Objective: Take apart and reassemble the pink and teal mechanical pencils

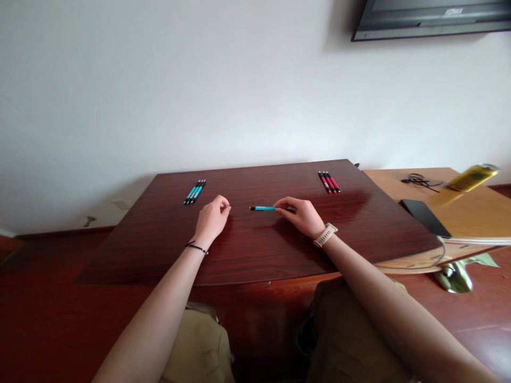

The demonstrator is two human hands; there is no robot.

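Observation:
My right hand point(299, 213) is closed in a pinch around one end of a blue pen with black ends point(263, 208). The pen is held roughly level over the dark wooden table point(255, 250), its other end pointing toward my left hand. Thumb and fingers of my left hand point(213, 217) are pressed together, with something tiny and dark at the fingertips, too small to make out. Beyond that hand, to the left, blue pens point(194, 192) lie side by side. Red pens with black ends point(329, 182) lie in a similar group at the back right.
A lower light-wood surface point(479, 213) adjoins the table on the right. On it are a black box-like object point(425, 217), a coiled black cable point(417, 180) and a yellow can point(473, 178). A screen point(431, 21) hangs on the white wall.

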